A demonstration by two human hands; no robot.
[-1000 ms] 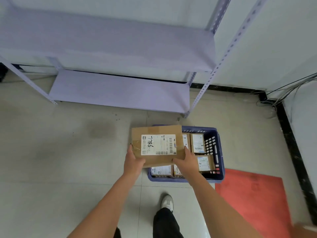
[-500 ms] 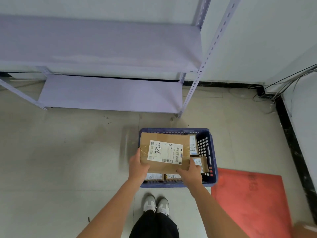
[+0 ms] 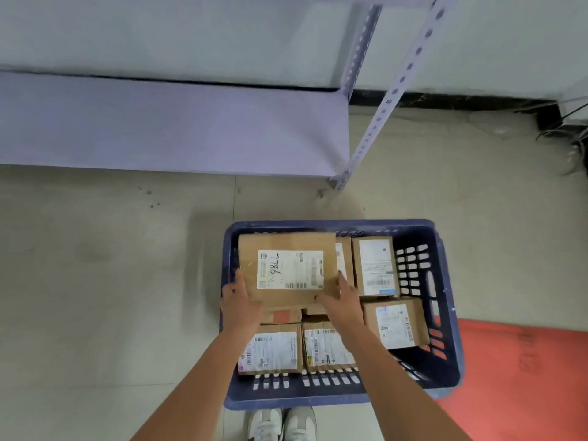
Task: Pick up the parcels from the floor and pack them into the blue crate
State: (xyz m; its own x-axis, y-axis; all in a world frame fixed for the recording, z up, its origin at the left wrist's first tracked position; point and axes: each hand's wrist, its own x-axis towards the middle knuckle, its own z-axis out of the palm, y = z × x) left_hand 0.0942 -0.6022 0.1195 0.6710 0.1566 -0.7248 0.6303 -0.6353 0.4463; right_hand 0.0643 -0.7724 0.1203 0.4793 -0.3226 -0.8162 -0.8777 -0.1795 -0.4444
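Large parcel [image 3: 288, 268] in blue crate [image 3: 445, 313], far-left corner, atop smaller parcels. Left hand [image 3: 238, 302], right hand [image 3: 345, 302] gripping near corners, fingers curled. Seat flat, square against wall, then release.

Blue crate [image 3: 445, 313]; brown parcels, white labels [image 3: 289, 269]; lilac shelf [image 3: 175, 128]; red mat [image 3: 525, 377]; beige floor [image 3: 95, 281].
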